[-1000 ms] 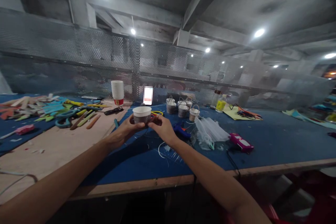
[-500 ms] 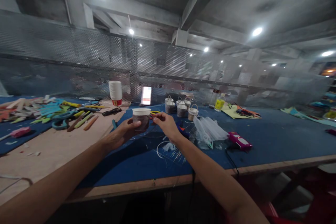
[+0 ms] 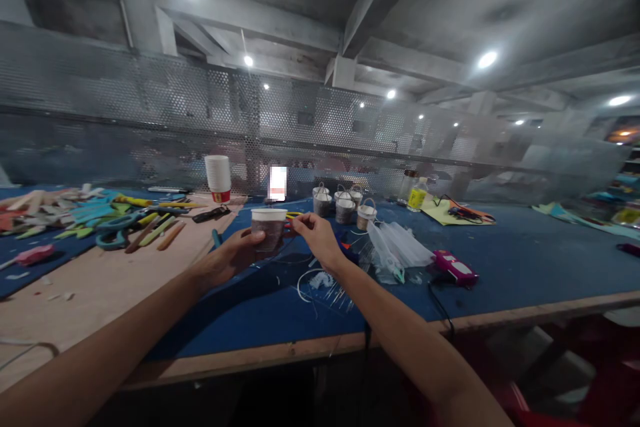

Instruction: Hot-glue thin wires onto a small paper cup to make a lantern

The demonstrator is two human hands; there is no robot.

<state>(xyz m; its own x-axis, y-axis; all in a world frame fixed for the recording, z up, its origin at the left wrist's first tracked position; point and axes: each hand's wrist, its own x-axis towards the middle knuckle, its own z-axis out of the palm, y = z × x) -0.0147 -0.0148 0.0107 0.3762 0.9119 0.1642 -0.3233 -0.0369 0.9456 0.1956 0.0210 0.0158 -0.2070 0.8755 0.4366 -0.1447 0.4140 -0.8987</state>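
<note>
My left hand (image 3: pixel 231 257) holds a small white-rimmed cup (image 3: pixel 269 227) with a dark wrapped side, lifted above the blue table (image 3: pixel 525 260). My right hand (image 3: pixel 317 237) is at the cup's right side, fingertips pinched together near its rim; what they pinch is too small to tell. Below the hands lie a white cord loop and clear plastic strips (image 3: pixel 320 287).
Several finished small cups with handles (image 3: pixel 344 203) stand behind. A stack of paper cups (image 3: pixel 218 177), scissors and coloured sticks (image 3: pixel 135 221) lie left on a wooden board (image 3: pixel 100 280). Plastic bags (image 3: pixel 400 247), a pink tool (image 3: pixel 454 265) and a bottle (image 3: pixel 420 196) sit right. Perforated metal screen behind.
Both hands have raised the cup slightly. My right hand has come off the cup's side and now pinches at its rim.
</note>
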